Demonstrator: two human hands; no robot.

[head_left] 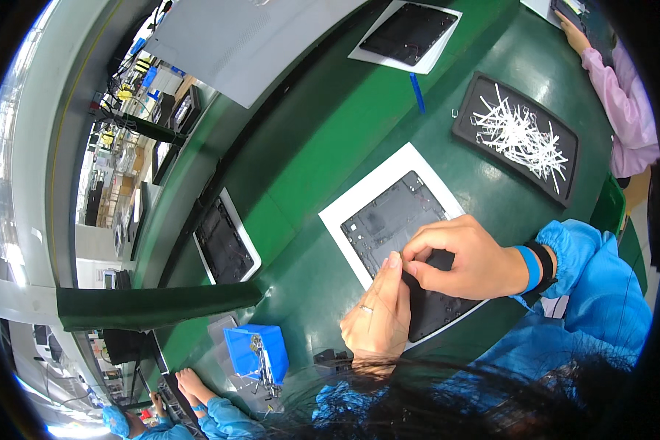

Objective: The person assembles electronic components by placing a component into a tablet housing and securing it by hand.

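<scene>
A flat black device housing (389,213) lies on a white sheet (335,214) on the green bench. Over its middle and lower part, my right hand (466,258) is closed in a pinch, its fingertips meeting those of my left hand (380,315). The left fingers are pressed together and point away from me. Whatever lies between the fingertips is too small or hidden to make out. A blue band (528,268) and a black strap (544,270) circle my right wrist. Both hands cover part of the housing.
Thin white strips (524,139) fill a black tray (484,150) at the right. Near my left hand stands a blue bin (243,345) with small metal parts. More housings (409,33) lie at the back and left. A blue stick (417,92) lies behind. Co-workers' sleeves (612,103) show at the edges.
</scene>
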